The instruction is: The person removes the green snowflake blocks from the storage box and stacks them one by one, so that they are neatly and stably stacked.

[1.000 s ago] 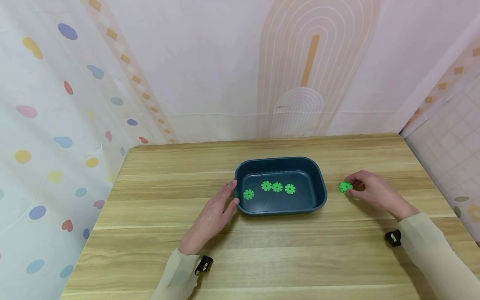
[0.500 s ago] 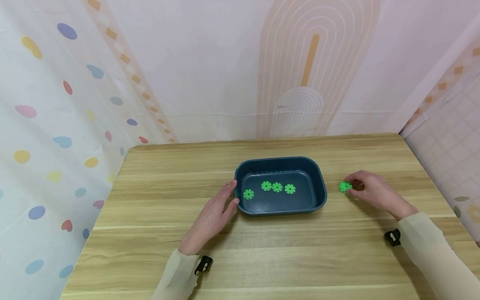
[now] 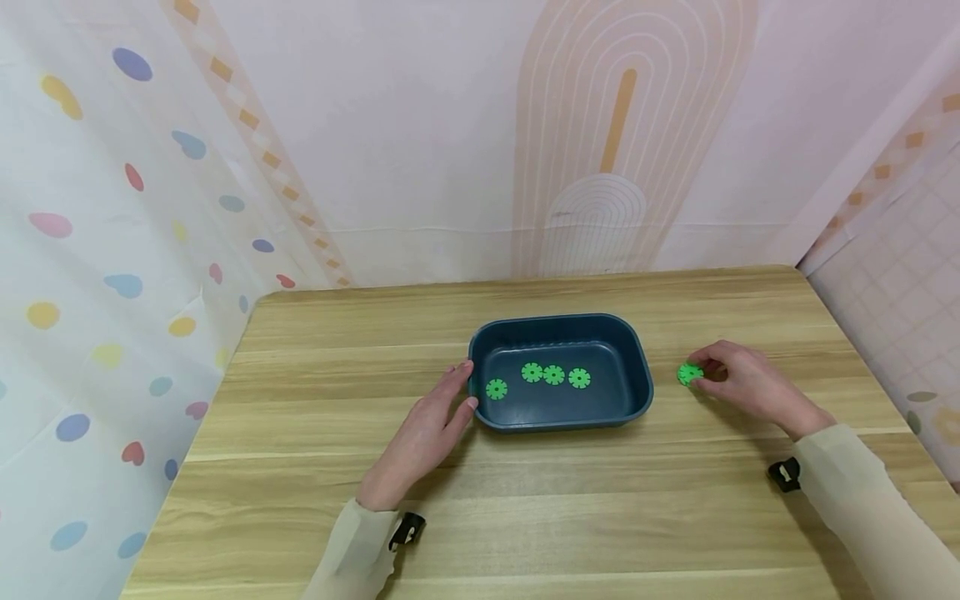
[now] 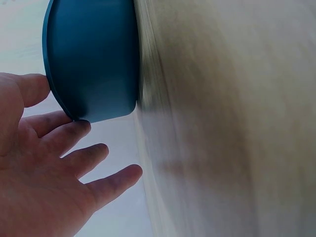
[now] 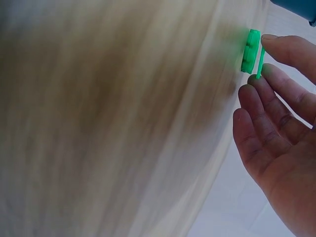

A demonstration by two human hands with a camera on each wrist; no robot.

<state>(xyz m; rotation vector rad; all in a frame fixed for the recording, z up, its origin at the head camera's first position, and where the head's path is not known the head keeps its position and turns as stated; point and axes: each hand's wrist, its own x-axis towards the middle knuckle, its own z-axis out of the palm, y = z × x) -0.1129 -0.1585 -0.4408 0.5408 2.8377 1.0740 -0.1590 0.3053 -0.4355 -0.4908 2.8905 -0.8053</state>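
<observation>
A dark blue rectangular plastic basin (image 3: 562,411) holds several flat green notched discs, one of them a disc (image 3: 497,389) near its left end. My left hand (image 3: 420,442) touches the basin's left rim with thumb and fingertips, its fingers spread and mostly straight in the left wrist view. To the right of the basin, my right hand (image 3: 750,387) pinches a thin green notched disc (image 5: 261,61) between thumb and fingers. Right beside that disc, in the right wrist view, a small stack of green discs (image 5: 251,52) sits on the table, with a narrow gap between them.
The wood-grain table (image 3: 570,508) reaches to a patterned curtain (image 3: 420,167) at the back and sides. Black straps (image 3: 407,529) show at both sleeve cuffs. A corner of the basin (image 5: 298,7) appears at the top of the right wrist view.
</observation>
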